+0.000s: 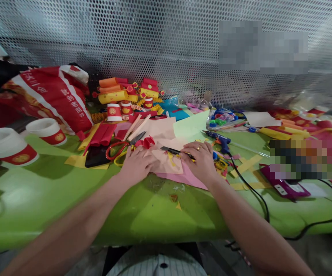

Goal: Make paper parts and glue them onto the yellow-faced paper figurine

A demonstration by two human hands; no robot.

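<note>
A black utility knife lies over a pale peach sheet of paper in the middle of the table. My right hand has its fingers wrapped round the knife's rear end. On the left side of the sheet, my left hand rests flat with its fingers spread, beside a small red paper piece. Under the peach sheet a pink sheet sticks out. Scissors with red handles lie just beyond my left hand, and a light green sheet stands tilted behind the knife.
White-and-red paper cups and a red bag are at the left. Paper figures stand at the back. A blue glue gun, its black cord and a purple power strip lie at the right.
</note>
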